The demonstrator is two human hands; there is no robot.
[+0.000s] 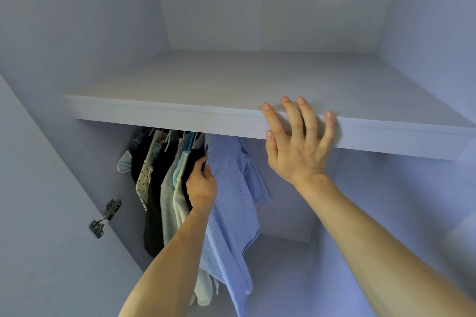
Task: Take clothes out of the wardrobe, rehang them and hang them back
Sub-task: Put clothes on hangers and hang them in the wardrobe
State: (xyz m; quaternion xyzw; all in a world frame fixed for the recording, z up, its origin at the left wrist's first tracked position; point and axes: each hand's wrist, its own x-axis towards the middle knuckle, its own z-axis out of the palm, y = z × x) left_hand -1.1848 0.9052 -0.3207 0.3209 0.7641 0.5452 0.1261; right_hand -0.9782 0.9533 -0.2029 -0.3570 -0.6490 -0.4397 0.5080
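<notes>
Head view: the blue striped shirt (231, 188) hangs straight down beneath the shelf (167, 110), at the right end of the row of clothes (159, 175). The left hand (202, 184) is the nearer one and pinches the shirt's left edge high up. The right hand (298, 141), fingers spread, rests on the shelf's front edge, above and to the right of the shirt and clear of it. The hanger's hook is hidden.
</notes>
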